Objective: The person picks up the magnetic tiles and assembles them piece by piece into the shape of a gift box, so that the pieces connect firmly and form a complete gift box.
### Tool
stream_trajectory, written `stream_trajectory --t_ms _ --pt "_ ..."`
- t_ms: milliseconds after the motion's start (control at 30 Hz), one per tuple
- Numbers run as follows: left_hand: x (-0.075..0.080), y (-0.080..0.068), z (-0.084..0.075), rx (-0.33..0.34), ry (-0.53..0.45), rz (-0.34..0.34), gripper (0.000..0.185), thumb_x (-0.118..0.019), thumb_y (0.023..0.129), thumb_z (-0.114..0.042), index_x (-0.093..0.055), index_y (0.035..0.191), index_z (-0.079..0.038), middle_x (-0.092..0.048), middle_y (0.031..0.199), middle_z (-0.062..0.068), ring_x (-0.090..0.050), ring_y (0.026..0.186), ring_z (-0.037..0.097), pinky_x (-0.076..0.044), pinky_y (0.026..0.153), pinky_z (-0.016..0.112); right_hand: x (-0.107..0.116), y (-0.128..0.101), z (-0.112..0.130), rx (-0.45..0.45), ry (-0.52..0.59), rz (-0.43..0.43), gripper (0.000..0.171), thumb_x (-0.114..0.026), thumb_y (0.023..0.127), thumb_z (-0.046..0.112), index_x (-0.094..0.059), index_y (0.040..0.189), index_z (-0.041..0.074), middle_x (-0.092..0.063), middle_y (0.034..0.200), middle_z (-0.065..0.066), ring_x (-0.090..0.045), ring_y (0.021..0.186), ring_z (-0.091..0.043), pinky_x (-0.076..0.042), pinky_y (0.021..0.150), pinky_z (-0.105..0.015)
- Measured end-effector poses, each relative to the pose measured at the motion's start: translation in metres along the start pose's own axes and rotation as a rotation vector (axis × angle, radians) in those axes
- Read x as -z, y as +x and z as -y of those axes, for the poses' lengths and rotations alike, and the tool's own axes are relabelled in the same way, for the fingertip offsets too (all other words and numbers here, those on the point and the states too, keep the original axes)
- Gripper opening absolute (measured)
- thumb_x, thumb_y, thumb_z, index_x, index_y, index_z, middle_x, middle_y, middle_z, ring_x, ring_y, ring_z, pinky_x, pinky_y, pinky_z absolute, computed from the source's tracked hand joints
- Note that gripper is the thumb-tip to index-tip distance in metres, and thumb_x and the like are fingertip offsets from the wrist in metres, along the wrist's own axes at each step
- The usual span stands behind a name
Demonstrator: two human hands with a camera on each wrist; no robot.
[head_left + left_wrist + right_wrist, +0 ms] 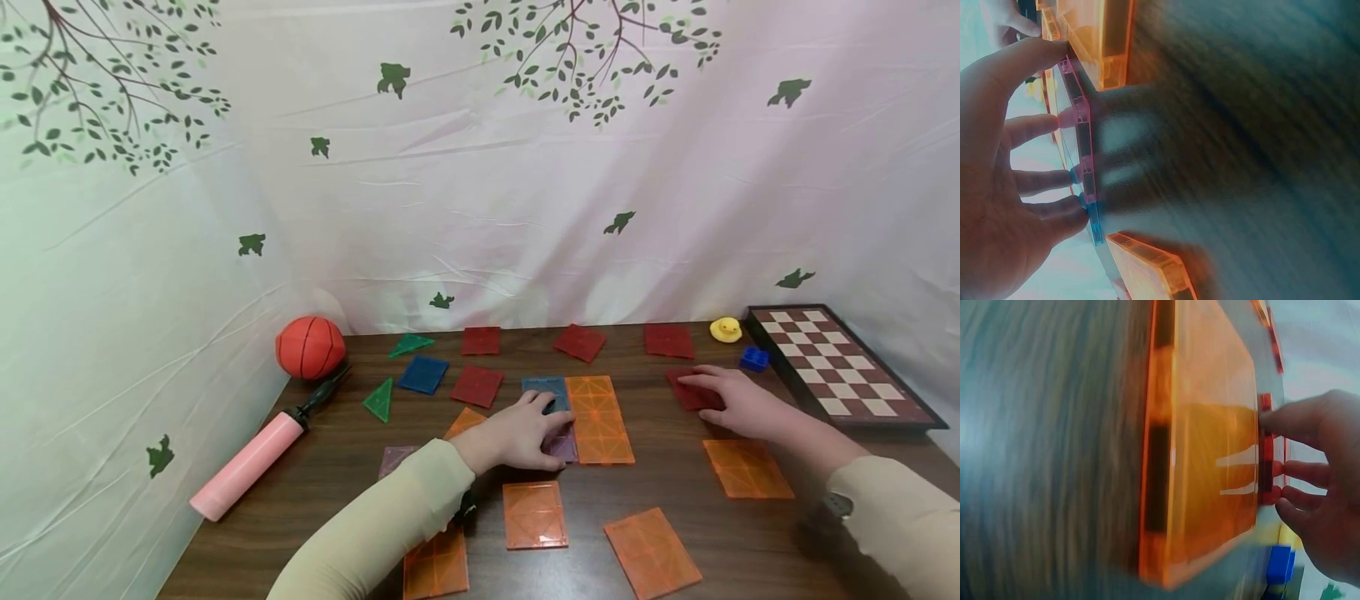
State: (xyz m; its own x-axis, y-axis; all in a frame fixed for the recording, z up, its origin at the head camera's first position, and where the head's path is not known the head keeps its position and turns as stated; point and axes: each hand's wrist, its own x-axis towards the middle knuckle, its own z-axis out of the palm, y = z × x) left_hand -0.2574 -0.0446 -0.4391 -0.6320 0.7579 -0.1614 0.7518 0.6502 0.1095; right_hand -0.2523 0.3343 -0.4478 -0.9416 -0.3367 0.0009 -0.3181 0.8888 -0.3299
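Observation:
My left hand spreads over a blue square magnetic tile and a purple tile joined in a column. In the left wrist view, its thumb is at one end of the purple tile's edge while the little finger meets the blue tile. Against their right side lies a taller orange panel. Farther right, my right hand holds a red square tile flat at the table, thumb on the near edge and fingers toward the far edge. An orange tile lies just nearer than it.
Loose orange tiles lie in front; red tiles, a blue tile and green triangles lie behind. A red ball and pink pump are left. A yellow duck, blue block and checkered board are right.

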Motion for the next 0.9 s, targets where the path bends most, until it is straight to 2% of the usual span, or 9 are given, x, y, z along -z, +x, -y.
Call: stream_trajectory --t_ms 200,433,700,900 --pt "-0.002 0.001 0.000 -0.010 0.016 -0.004 0.074 -0.065 0.093 -0.053 -0.041 0.158 -0.026 -0.033 0.160 0.015 -0.033 0.145 0.031 -0.041 0.110 0.036 -0.007 0.010 0.023 0.107 -0.032 0.003 0.048 -0.075 0.091 0.007 -0.063 0.138 0.004 -0.047 0.140 -0.034 -0.044 0.122 -0.055 -0.042 0.095 -0.070" --pt "-0.003 0.001 -0.001 -0.001 0.012 0.009 0.075 -0.064 0.094 -0.053 -0.038 0.160 -0.027 -0.030 0.162 0.014 -0.030 0.147 0.031 -0.041 0.110 0.036 -0.016 0.021 0.052 0.209 -0.047 -0.012 0.047 -0.074 0.093 0.008 -0.063 0.139 0.005 -0.050 0.138 -0.032 -0.047 0.120 -0.050 -0.045 0.096 -0.064" --pt "-0.003 0.001 -0.002 0.005 0.020 0.018 0.076 -0.063 0.095 -0.053 -0.036 0.160 -0.026 -0.029 0.163 0.014 -0.029 0.147 0.032 -0.041 0.110 0.037 -0.023 0.024 0.062 0.217 -0.051 -0.026 0.049 -0.073 0.092 0.004 -0.062 0.139 0.004 -0.050 0.139 -0.031 -0.047 0.119 -0.049 -0.047 0.095 -0.063" --pt "-0.006 0.002 -0.004 0.009 0.049 0.021 0.076 -0.061 0.096 -0.053 -0.034 0.161 -0.025 -0.029 0.162 0.016 -0.030 0.147 0.033 -0.043 0.109 0.036 -0.022 0.022 0.061 0.190 -0.015 0.002 0.049 -0.072 0.095 0.009 -0.059 0.142 0.004 -0.047 0.144 -0.032 -0.044 0.125 -0.051 -0.044 0.097 -0.065"
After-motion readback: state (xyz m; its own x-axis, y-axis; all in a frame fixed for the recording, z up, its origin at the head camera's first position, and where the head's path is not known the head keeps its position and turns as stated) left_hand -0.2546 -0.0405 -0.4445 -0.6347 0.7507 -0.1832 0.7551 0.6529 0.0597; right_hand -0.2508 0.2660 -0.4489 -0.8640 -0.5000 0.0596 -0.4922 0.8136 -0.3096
